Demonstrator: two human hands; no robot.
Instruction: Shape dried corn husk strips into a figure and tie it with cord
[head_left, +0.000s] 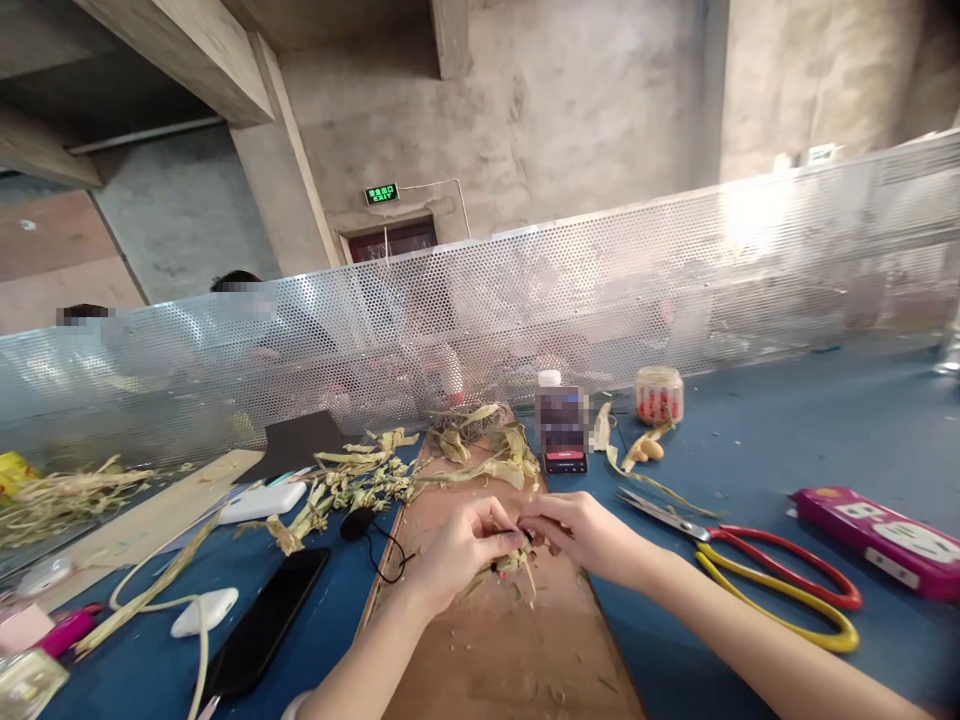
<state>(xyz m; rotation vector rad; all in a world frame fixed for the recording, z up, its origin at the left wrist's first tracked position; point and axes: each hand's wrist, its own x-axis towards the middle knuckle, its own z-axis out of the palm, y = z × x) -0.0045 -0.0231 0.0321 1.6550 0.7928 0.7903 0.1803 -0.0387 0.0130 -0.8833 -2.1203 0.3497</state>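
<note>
My left hand and my right hand meet over a brown board, fingers pinched. Between them is a small pale-green and straw-coloured bundle of dried plant, with dark and reddish bits in it. Its strands hang down below the fingertips. The left thumb and forefinger grip it from one side; the right fingertips close on its upper end. Fingers hide part of it. Dried husk leaves lie on the far end of the board, and a heap of dried plaited strands is to the left of it.
On the right are scissors with red and yellow handles, a magenta pack and a jar. A phone stands upright ahead. At left lie a black phone and a white case. A perforated metal screen closes off the back.
</note>
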